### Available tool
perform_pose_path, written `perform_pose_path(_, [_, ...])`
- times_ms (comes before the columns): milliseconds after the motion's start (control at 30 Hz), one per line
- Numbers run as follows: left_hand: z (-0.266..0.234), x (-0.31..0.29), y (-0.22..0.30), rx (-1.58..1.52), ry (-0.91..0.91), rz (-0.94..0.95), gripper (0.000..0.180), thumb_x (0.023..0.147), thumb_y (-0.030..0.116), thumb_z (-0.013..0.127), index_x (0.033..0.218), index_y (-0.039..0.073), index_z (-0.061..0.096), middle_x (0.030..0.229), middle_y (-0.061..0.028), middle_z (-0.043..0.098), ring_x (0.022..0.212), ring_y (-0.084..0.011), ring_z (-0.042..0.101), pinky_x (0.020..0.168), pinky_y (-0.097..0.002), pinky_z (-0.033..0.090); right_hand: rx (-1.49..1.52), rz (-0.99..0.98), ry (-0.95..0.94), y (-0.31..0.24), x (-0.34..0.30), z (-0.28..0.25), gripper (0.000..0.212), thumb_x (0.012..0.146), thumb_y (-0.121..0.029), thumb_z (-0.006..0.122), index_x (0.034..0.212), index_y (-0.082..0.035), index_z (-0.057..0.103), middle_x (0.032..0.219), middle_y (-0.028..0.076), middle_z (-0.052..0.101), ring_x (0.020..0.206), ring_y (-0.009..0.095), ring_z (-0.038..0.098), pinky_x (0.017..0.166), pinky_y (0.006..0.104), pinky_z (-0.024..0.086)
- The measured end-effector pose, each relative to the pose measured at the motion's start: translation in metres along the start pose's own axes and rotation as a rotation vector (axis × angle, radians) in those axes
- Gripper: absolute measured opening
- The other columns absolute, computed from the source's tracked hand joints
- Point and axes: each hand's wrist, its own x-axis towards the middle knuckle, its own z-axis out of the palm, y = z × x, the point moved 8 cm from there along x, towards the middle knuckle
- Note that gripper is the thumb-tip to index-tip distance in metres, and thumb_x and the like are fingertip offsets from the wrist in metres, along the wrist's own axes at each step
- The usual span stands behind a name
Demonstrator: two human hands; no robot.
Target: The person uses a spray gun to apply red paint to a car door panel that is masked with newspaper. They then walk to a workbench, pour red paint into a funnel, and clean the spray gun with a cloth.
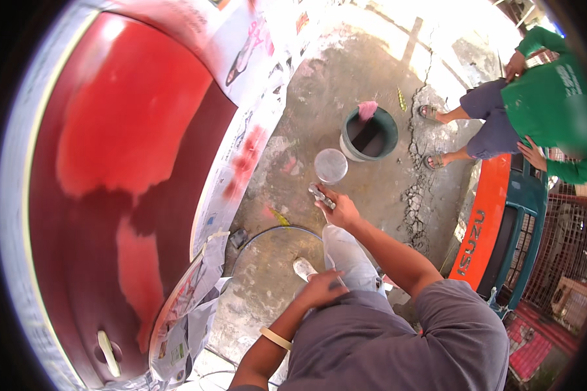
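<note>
My right hand [340,210] is closed around a silver spray gun [322,195] held out over the concrete. Just beyond the gun is a round grey disc [331,166], which looks like the top of its paint cup; how the two join is hard to see. My left hand [325,289] lies against the front of my shirt and trousers at the hip, fingers stretched out. To my left is a dark red car door panel [78,260] with a large bright red patch [130,98] and a smaller one [140,260] below it. Its handle [107,353] is covered in pale tape.
Newspaper masking [241,163] borders the panel. A bucket [346,144] holds dark liquid, with a pink cloth [367,109] over its rim. A thin hose [274,228] curves across the cracked floor. At right, a person in green [548,98] stands beside an orange vehicle panel [486,225].
</note>
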Motion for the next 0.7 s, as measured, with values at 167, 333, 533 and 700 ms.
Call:
perform_pose_path(167, [0.030,0.072,0.022,-0.078,-0.322,-0.179,0.110,0.091,0.071,0.062,0.166,0.007,0.012,0.155,-0.0530,0.014,0.145,-0.0640,0.028,0.120,-0.0540,0.034,0.055,-0.016,-0.067,0.033,0.128,0.028,0.049,0.097,-0.030,0.071,0.144,-0.020,0.061,0.128,0.019,0.070,0.115,0.045,0.065,0.095,0.0471,0.054])
perform_pose_path(333, [0.005,0.119,0.036,-0.081,-0.478,-0.326,0.114,0.091,0.073,0.060,0.167,0.010,0.004,0.152,-0.0573,0.011,0.141,-0.0697,0.029,0.120,-0.0553,0.035,0.093,-0.062,-0.015,0.049,0.230,0.053,0.048,0.097,-0.036,0.071,0.143,-0.027,0.061,0.125,0.017,0.071,0.110,0.045,0.067,0.093,0.0499,0.056])
perform_pose_path(533, [-0.007,0.132,0.033,-0.136,-0.417,-0.349,0.113,0.090,0.072,0.062,0.168,0.012,0.004,0.152,-0.0567,0.013,0.140,-0.0681,0.033,0.119,-0.0553,0.036,0.061,-0.044,-0.030,0.061,0.274,0.077,0.047,0.096,-0.035,0.073,0.141,-0.025,0.063,0.118,0.018,0.073,0.104,0.044,0.069,0.088,0.0495,0.056])
perform_pose_path(700, [-0.013,0.137,0.037,-0.160,-0.425,-0.376,0.112,0.091,0.070,0.063,0.168,0.015,0.004,0.153,-0.0555,0.014,0.140,-0.0674,0.034,0.118,-0.0549,0.037,0.152,-0.163,0.011,0.056,0.272,0.079,0.047,0.095,-0.033,0.074,0.140,-0.020,0.064,0.115,0.018,0.073,0.102,0.043,0.069,0.087,0.0488,0.056])
